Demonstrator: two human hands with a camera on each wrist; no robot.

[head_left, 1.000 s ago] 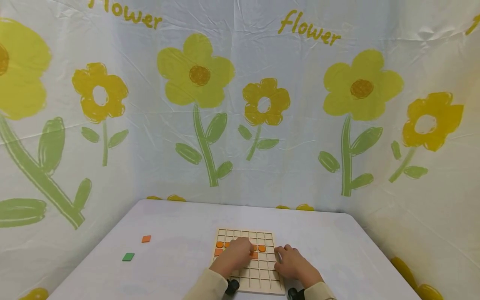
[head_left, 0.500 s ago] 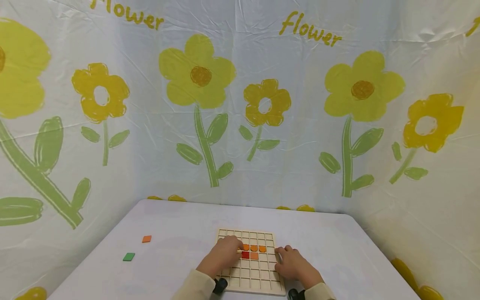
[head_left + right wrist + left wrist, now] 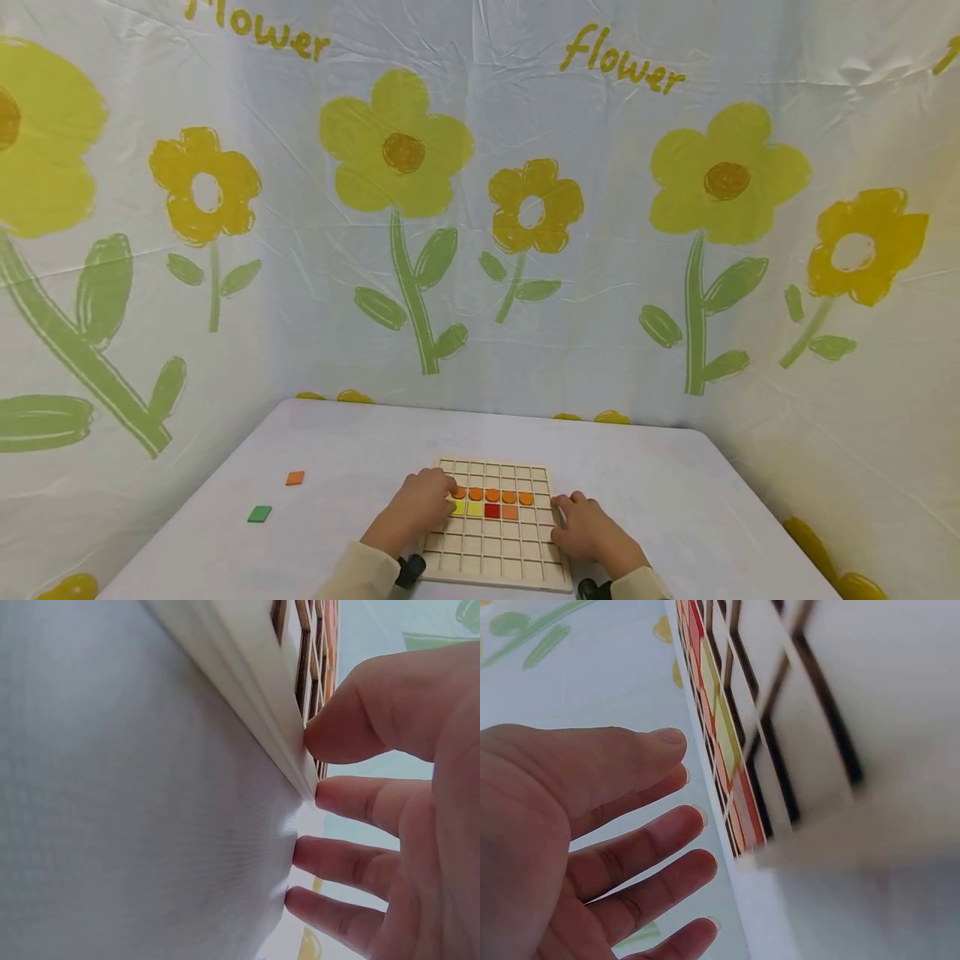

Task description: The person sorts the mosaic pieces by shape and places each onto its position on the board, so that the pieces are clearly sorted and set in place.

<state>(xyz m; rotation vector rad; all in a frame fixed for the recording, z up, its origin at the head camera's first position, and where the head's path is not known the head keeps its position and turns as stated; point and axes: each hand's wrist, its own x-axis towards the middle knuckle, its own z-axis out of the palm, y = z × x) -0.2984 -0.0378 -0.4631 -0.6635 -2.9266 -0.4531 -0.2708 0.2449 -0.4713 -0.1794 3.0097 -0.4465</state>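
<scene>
A pale wooden grid board point(image 3: 498, 568) lies on the table. A row of orange round discs point(image 3: 492, 496) crosses it, and in the row below sit yellow square tiles point(image 3: 475, 509), a red square tile point(image 3: 492, 511) and an orange square tile point(image 3: 510, 512). My left hand point(image 3: 420, 502) is over the board's left edge and hides part of these rows. In the left wrist view its fingers point(image 3: 649, 840) are extended, with nothing between them. At the board's right edge, my right hand point(image 3: 588, 527) touches the side with thumb and fingertips point(image 3: 326, 793).
To the left on the white table point(image 3: 225, 558) lie a loose orange tile point(image 3: 296, 478) and a green tile point(image 3: 259, 514). A cloth with printed flowers point(image 3: 403, 153) hangs behind and beside the table. A black wrist device point(image 3: 410, 571) sits at my left cuff.
My left hand has moved left across the board, uncovering the orange discs and the red and yellow tiles. The right hand stays at the board's right edge.
</scene>
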